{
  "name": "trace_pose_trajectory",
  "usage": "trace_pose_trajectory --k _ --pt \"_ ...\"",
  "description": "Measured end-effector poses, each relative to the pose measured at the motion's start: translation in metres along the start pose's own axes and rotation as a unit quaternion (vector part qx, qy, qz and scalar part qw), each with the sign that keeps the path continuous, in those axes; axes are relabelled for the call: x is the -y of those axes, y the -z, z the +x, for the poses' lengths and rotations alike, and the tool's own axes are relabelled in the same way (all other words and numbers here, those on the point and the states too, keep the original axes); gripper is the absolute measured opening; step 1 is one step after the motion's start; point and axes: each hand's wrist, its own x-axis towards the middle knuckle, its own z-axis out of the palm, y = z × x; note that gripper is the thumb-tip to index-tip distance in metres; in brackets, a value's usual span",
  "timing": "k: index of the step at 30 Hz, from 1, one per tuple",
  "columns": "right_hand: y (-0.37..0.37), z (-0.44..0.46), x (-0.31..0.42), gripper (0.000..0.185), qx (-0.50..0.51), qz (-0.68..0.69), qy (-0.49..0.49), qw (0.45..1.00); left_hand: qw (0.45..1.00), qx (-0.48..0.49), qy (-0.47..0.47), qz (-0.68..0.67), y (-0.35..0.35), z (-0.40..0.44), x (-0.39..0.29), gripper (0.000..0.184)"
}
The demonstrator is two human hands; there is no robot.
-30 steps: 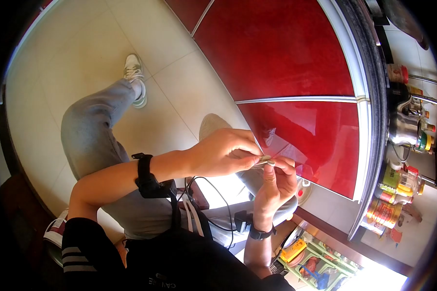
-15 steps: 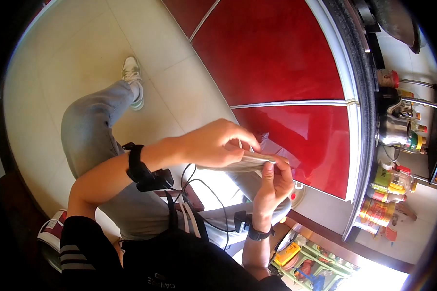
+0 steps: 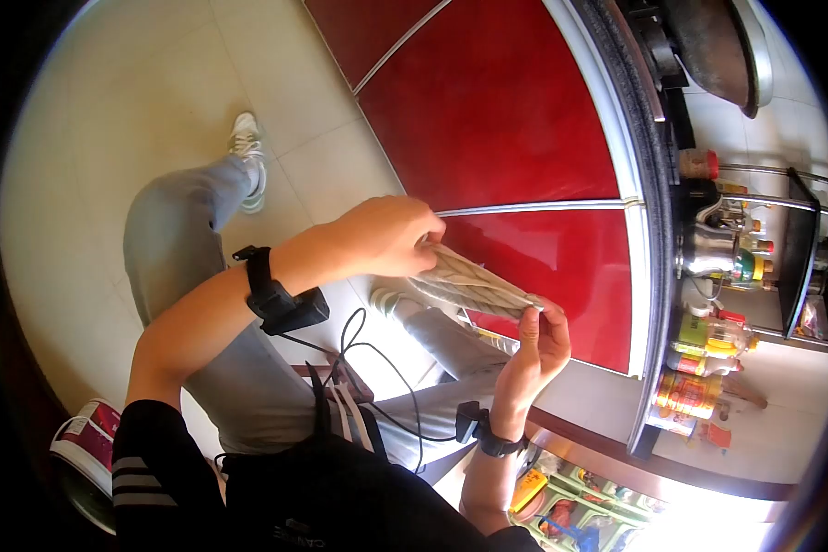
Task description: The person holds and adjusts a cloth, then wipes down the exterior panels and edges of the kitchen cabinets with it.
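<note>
Between my two hands stretches a thin, folded, greyish-beige piece with darker lines, which looks like cloth (image 3: 474,283). My left hand (image 3: 391,237) pinches its upper left end, with the back of the hand toward me and the fingertips partly hidden. At the lower right end, my right hand (image 3: 534,354) grips a corner between thumb and fingers. The piece slants down to the right, in front of the red cabinet doors and above my lower leg. Black bands with small boxes are strapped to both wrists, and a black cable (image 3: 386,345) loops below the hands.
Red cabinet doors (image 3: 543,267) stand close beyond my hands. Bottles (image 3: 704,336), a metal pot (image 3: 708,248) and a wok (image 3: 713,51) are along the counter at the right. A green rack (image 3: 561,501) is at the lower right, a tub (image 3: 87,442) at the lower left.
My left hand has moved left and slightly up, away from the right hand. The cloth-like piece is now drawn out wider between them. The camera view has shifted a little.
</note>
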Motion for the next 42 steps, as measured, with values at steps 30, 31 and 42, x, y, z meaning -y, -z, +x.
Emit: trace_pose_trajectory --k 30,31,42 --pt "-0.020 0.020 -0.007 0.015 0.092 0.084 0.011 0.992 0.974 0.093 -0.077 -0.193 0.091 -0.011 -0.024 0.014" --pt "-0.017 0.019 -0.009 0.015 0.096 0.085 0.015 0.992 0.975 0.092 -0.085 -0.184 0.088 -0.010 -0.021 0.014" --pt "-0.005 0.030 0.019 0.015 0.089 0.130 0.042 0.987 0.984 -0.032 -0.146 -0.094 0.087 -0.006 -0.055 0.027"
